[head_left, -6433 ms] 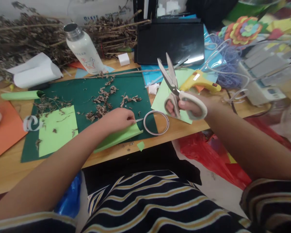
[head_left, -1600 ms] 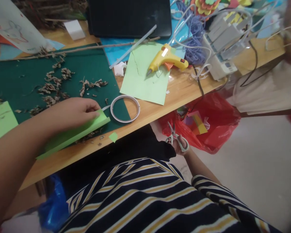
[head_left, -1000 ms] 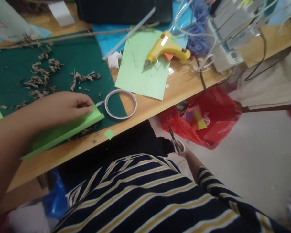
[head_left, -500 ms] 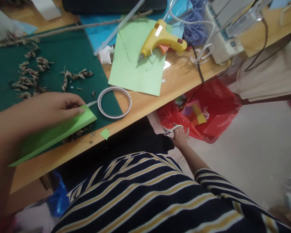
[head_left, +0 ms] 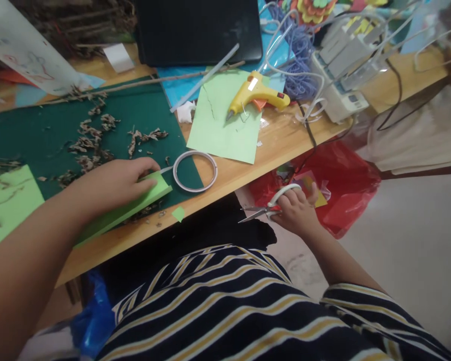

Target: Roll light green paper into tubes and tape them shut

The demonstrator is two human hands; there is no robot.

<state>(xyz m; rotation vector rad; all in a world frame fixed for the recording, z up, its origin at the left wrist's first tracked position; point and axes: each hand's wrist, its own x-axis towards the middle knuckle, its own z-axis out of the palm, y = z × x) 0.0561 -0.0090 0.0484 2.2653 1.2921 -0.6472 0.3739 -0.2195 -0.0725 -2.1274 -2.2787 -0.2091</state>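
My left hand (head_left: 115, 185) presses fingertips down on a folded light green paper (head_left: 135, 203) near the table's front edge, on a dark green sheet (head_left: 41, 135). A strip of tape runs from under those fingers to a thin tape ring (head_left: 194, 171) just to the right. My right hand (head_left: 295, 210) is below the table edge, closed through the white handles of scissors (head_left: 265, 208), whose blades point left with the tips slightly apart.
A yellow glue gun (head_left: 255, 93) lies on a light green sheet (head_left: 225, 125). Dried plant bits (head_left: 93, 140) are scattered over the dark green sheet. A black case (head_left: 199, 30), cables and a white device (head_left: 338, 95) crowd the back. A red bag (head_left: 342, 180) sits on the floor.
My right hand went from above the table down beside my lap with the scissors, then rose slightly, blades now pointing left. My left hand stayed on the folded green paper.
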